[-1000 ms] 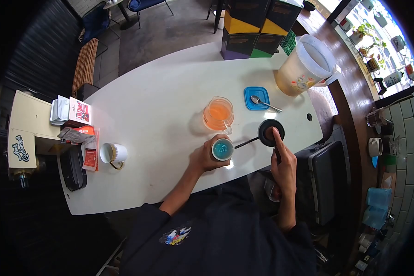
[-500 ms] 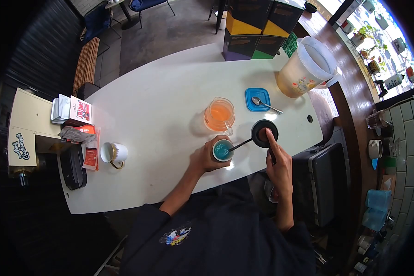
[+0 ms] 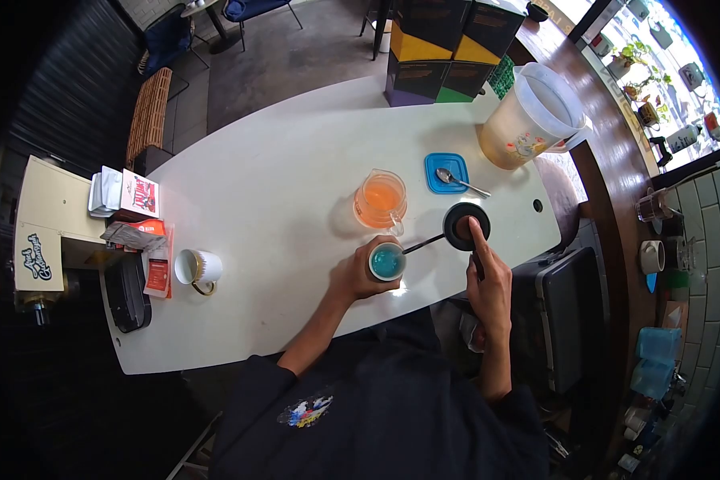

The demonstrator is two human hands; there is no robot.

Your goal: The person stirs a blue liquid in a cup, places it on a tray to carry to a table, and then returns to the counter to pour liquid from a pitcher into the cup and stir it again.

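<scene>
My left hand (image 3: 355,274) is wrapped around a small cup (image 3: 374,250) of bright blue liquid with some pale foam or bubbles on it. My right hand (image 3: 489,290) grips the handle of a black gooseneck kettle (image 3: 454,240), one finger pressed on its round lid. The kettle's thin spout (image 3: 424,245) points left, its tip at the cup's right rim. Just behind the cup stands a clear glass pitcher (image 3: 381,200) of orange liquid. A spoon (image 3: 462,183) lies across a blue square lid (image 3: 438,160) farther back.
A large plastic jug (image 3: 530,120) stands at the table's back right, near stacked dark boxes (image 3: 418,76). To the left, a white mug (image 3: 202,266) with a gold handle sits by sachets (image 3: 158,268) and a cream machine (image 3: 40,224). A dark case (image 3: 568,312) is at the right.
The kettle and my right hand have shifted slightly right and back, drawing the spout tip from over the cup to its rim. The left hand and cup stay in place.
</scene>
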